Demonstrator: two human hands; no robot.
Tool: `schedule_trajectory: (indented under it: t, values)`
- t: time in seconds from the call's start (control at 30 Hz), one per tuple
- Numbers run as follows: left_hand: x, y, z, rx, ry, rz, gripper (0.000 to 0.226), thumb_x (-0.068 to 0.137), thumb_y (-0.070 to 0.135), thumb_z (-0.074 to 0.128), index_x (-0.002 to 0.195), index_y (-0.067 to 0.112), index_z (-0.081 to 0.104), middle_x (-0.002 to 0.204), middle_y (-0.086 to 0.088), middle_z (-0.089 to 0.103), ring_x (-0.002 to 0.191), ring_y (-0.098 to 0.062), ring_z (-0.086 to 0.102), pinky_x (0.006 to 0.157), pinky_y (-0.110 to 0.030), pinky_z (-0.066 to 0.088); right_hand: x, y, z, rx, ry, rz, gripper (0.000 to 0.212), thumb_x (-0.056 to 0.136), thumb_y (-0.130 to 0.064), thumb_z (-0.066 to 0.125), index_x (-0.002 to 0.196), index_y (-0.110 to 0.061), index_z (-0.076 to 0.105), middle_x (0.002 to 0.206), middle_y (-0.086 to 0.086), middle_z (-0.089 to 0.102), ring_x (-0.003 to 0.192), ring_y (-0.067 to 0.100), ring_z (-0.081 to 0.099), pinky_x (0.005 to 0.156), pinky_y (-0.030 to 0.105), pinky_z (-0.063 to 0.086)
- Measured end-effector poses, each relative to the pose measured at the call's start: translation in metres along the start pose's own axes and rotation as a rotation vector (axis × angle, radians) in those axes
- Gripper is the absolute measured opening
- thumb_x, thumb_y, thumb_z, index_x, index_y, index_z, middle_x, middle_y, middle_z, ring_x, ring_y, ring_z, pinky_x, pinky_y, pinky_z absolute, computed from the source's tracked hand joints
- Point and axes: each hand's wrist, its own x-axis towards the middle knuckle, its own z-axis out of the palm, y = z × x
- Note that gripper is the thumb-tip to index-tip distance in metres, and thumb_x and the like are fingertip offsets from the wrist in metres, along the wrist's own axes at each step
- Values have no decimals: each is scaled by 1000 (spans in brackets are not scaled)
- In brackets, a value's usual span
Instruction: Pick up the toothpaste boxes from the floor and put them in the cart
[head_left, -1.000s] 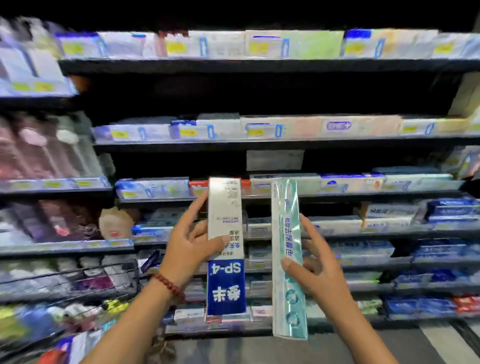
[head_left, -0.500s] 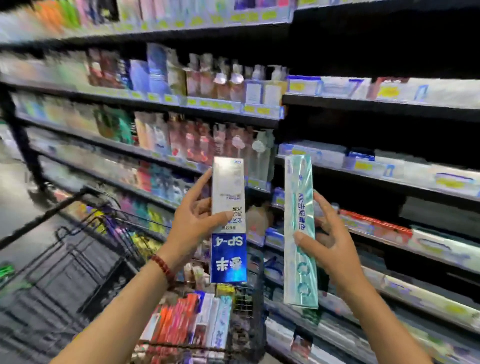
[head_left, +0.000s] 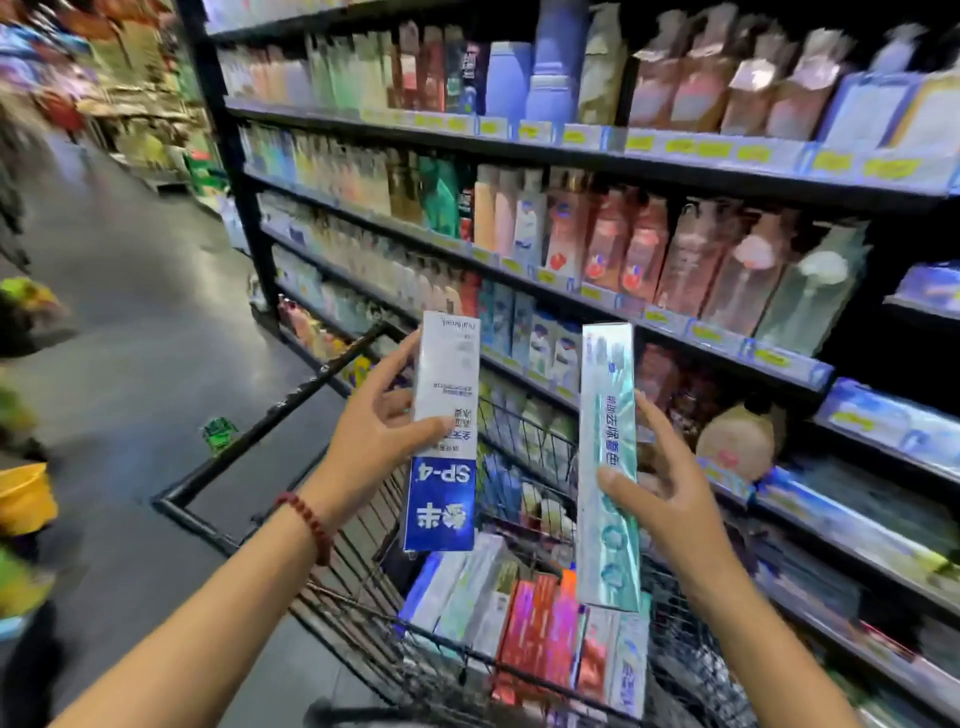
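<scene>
Two toothpaste boxes held upright over the cart (head_left: 270, 415), one per hand, both clear of the load below. Left hand (head_left: 376, 436) wrapped round the white-and-blue box (head_left: 445, 436) at mid-length, thumb across the front face, fingers (head_left: 387, 364) behind. Right hand (head_left: 665, 486) pinching the teal box (head_left: 608, 467) along its long edge, thumb in front, fingers behind. Stacked boxes (head_left: 524, 618) already standing packed against the basket's near wall.

Step in hand, by judgement: lowering both into the basket. Best tipped to match the packed row and slid down into the gap beside it, one at a time. Release only once seated, lest the slim teal box topple or slip through the wire. Shelves (head_left: 571, 156) close on the right; elbows kept in.
</scene>
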Motion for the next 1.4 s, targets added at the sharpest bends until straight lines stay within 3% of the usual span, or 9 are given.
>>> schedule_trajectory:
  t: [0.1,0.3,0.47,0.63,0.87,1.03,1.13,1.27,1.4]
  values:
    - [13,-23,-22,18,-16,-49,76,79,-9,65,130,42,41,110,-12,69,82,-19,71,58,-28,56,11,26,24,3,24,80,67,84,-7,68,138,-33,36,123,-28,46,87,-20,58,65,5,47]
    - [43,-94,-28,60,-113,-202,84,76,-4,72,139,37,36,119,-10,65,96,-26,69,69,-33,59,13,83,31,-156,22,277,69,87,-17,66,136,-47,28,120,-40,30,91,-33,42,69,-4,39]
    - [64,-168,-7,112,-207,-351,89,70,6,80,131,51,34,128,-12,59,104,-23,66,81,-43,57,19,139,13,-242,-19,406,73,85,-26,69,129,-61,23,120,-55,15,128,13,44,101,31,40]
    - [73,-235,21,214,-281,-446,94,70,-3,78,125,57,31,140,-12,47,113,-27,59,83,-42,57,25,195,-1,-311,-10,525,77,87,-25,67,140,-51,18,138,-35,15,139,11,27,113,40,28]
    - [73,-318,63,319,-365,-615,94,72,-2,77,145,31,27,140,-3,47,109,-23,57,79,-27,55,9,277,5,-283,-24,764,77,89,-25,65,148,-36,17,153,-12,21,144,15,17,114,34,21]
    - [65,-360,80,392,-422,-703,89,75,-1,75,146,19,27,144,-1,40,125,-22,47,88,-16,41,-7,316,18,-371,-77,936,78,91,-29,61,151,-30,11,154,6,28,99,11,58,88,27,41]
    - [61,-382,86,405,-434,-748,91,75,3,77,148,16,25,147,0,34,135,-17,33,102,-26,35,-15,331,26,-324,-54,984,79,90,-23,62,151,-29,12,154,3,27,130,21,44,99,28,39]
    - [62,-399,96,415,-423,-807,89,74,2,77,147,19,29,143,1,39,130,-16,39,98,-29,42,-20,353,32,-310,-54,965,84,86,-21,64,149,-37,10,149,8,38,134,27,40,105,45,41]
    - [66,-403,104,464,-471,-911,82,80,-8,66,147,15,25,125,-7,47,98,-21,53,66,-10,46,-14,363,37,-400,-43,1004,79,87,-15,64,150,-24,18,142,10,42,126,26,46,101,34,41]
